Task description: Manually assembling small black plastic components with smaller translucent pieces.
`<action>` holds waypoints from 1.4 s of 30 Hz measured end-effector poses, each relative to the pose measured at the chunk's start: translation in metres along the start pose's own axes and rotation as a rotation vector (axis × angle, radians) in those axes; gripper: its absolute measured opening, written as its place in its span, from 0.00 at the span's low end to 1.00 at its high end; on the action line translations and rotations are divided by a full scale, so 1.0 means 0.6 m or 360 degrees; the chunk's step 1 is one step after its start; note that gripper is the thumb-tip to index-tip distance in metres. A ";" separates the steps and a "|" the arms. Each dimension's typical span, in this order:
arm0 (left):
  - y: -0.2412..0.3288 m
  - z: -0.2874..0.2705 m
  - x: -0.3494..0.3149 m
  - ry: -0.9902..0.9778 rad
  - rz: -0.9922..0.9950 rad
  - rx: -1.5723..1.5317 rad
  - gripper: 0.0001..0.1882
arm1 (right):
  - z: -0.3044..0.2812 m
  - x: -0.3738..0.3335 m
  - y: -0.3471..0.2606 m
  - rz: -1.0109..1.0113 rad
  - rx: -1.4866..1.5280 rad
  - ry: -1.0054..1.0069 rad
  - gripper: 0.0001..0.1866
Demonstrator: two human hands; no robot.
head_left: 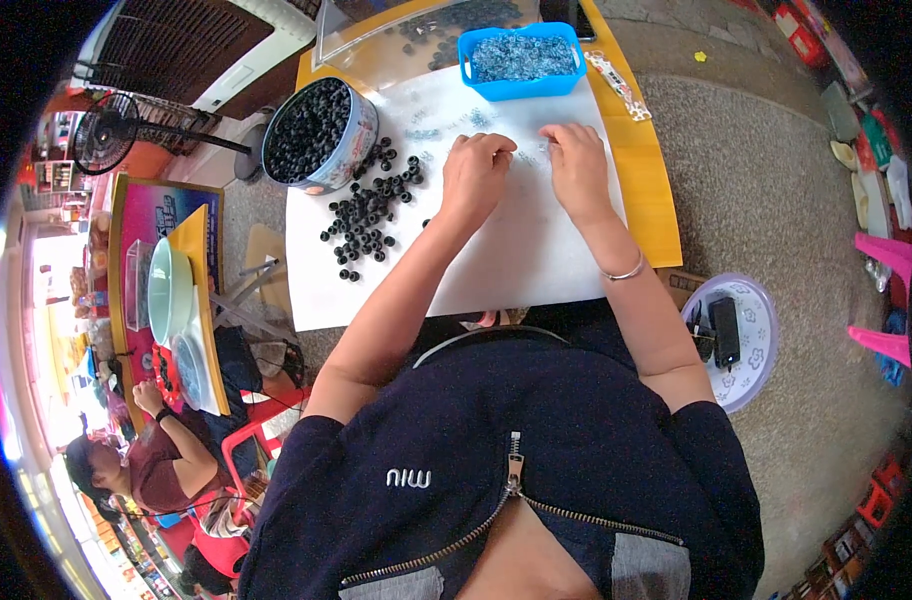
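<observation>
My left hand (476, 175) is over the middle of a white sheet (536, 270), its fingers curled into a pinch; what they hold is too small to make out. To its right, my right hand (579, 168) also has thumb and fingertips drawn together, and a tiny clear glint shows at the tips. Small translucent bluish pieces (423, 134) lie scattered beyond and beside the hands. Left of my left hand, loose black round beads with holes (364, 215) spread over the sheet. Above my right hand stands a blue plastic basket (521, 90) heaped with clear bluish pieces.
A round tub (364, 135) full of black beads stands at the sheet's left edge. A clear bin (366, 35) is behind it. A patterned strip (618, 86) lies on the yellow table (644, 170). At right is a lilac basin (761, 335); at left, a seated person (166, 460) and fan (106, 133).
</observation>
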State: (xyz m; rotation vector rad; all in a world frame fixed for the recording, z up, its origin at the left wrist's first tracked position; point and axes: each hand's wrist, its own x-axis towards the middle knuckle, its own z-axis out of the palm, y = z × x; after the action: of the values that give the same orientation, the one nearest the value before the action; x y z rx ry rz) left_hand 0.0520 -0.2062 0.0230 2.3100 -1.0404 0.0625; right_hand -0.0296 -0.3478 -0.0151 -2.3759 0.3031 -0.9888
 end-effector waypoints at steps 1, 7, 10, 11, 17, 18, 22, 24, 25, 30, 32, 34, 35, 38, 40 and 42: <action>-0.002 0.001 0.001 0.0001 0.0001 -0.0002 0.06 | 0.003 0.002 0.002 0.0042 0.0090 0.0074 0.07; -0.004 -0.021 -0.009 0.0088 -0.0037 -0.0054 0.06 | -0.002 0.004 0.002 0.0214 0.0307 0.0173 0.07; 0.001 -0.049 -0.032 0.0184 -0.0062 -0.0252 0.05 | -0.003 0.004 0.002 0.0250 0.0325 0.0204 0.06; 0.003 -0.057 -0.045 0.0243 -0.0062 -0.0283 0.04 | -0.002 0.004 0.003 0.0255 0.0322 0.0223 0.06; -0.009 -0.103 -0.143 0.0286 -0.0251 -0.0347 0.04 | 0.000 -0.001 0.002 0.0233 0.0331 0.0129 0.05; -0.012 -0.107 -0.158 0.0305 -0.0266 -0.0349 0.04 | 0.001 -0.001 0.001 0.0216 0.0335 0.0112 0.05; -0.024 -0.120 -0.186 0.0318 -0.0447 -0.0486 0.05 | 0.003 -0.001 -0.002 0.0153 0.0236 0.0107 0.06; -0.034 -0.121 -0.160 0.0268 -0.0235 -0.0353 0.06 | 0.003 0.000 0.001 0.0102 0.0167 0.0105 0.06; -0.044 -0.116 -0.136 0.0270 -0.0159 -0.0344 0.07 | 0.003 0.000 0.002 0.0106 0.0172 0.0095 0.06; -0.083 -0.070 -0.003 0.0192 0.0002 -0.0116 0.09 | 0.005 0.000 -0.014 0.0110 0.0174 0.0140 0.05; -0.082 -0.052 0.027 0.0043 0.0006 0.0235 0.10 | 0.006 -0.004 -0.008 0.0132 0.0172 0.0151 0.05; -0.085 -0.043 0.042 -0.0104 0.0000 0.0384 0.11 | 0.007 -0.006 -0.007 0.0128 0.0192 0.0164 0.05; -0.082 -0.044 0.044 -0.0093 0.0000 0.0346 0.10 | 0.006 -0.008 -0.008 0.0124 0.0201 0.0162 0.05; -0.088 -0.053 0.049 -0.0089 -0.0065 0.0013 0.09 | 0.005 -0.008 -0.010 0.0086 0.0189 0.0147 0.05; -0.094 -0.059 0.047 -0.0103 -0.0133 -0.0278 0.09 | 0.003 -0.004 -0.006 0.0084 0.0214 0.0130 0.05; -0.095 -0.061 0.041 0.0082 -0.0028 -0.0289 0.08 | 0.002 -0.005 -0.003 0.0090 0.0237 0.0114 0.05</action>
State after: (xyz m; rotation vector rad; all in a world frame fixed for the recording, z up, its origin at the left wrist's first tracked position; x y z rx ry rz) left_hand 0.1158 -0.1737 0.0310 2.1426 -0.9588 0.0194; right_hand -0.0305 -0.3448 -0.0166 -2.1902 0.3103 -1.0345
